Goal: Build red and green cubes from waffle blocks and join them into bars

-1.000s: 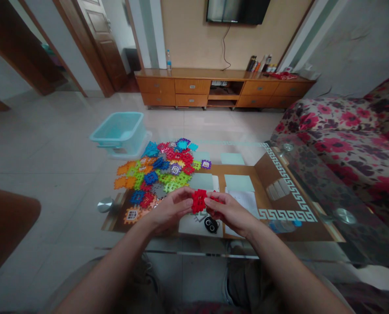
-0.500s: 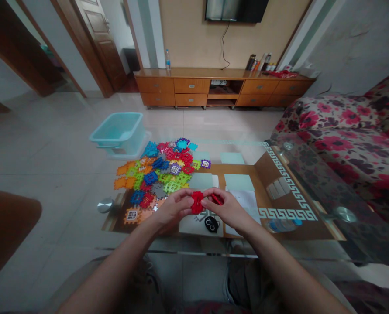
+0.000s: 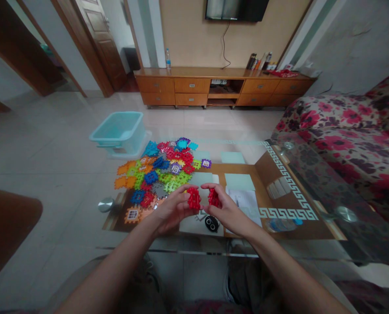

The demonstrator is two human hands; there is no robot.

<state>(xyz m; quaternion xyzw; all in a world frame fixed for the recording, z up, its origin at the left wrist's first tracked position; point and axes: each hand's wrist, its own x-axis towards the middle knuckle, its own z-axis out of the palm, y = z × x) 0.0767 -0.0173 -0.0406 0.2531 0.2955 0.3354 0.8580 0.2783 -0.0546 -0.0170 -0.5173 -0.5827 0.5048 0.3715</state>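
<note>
The left hand (image 3: 171, 212) is grasping a red, toothed, blocky plastic piece (image 3: 194, 199) between thumb and fingers, and the right hand (image 3: 226, 209) is pinching a second red, toothed plastic piece (image 3: 213, 198). Relative to the black, rounded object with two white rings (image 3: 211, 223), the first piece is hanging beyond and slightly left, the second almost straight beyond; a gap is separating them. Both are looking light and stiff, probably slightly slick, the thin teeth likely being most fragile. Their outer sides are seemingly offering the best hold, leaving the facing teeth uncovered. The left hand is gripping its piece's left side, so the piece is protruding rightward; the right hand is covering its piece's right side. A multicoloured heap of gear-edged plastic tiles (image 3: 163, 168) is lying left of the black object and farther off.
</note>
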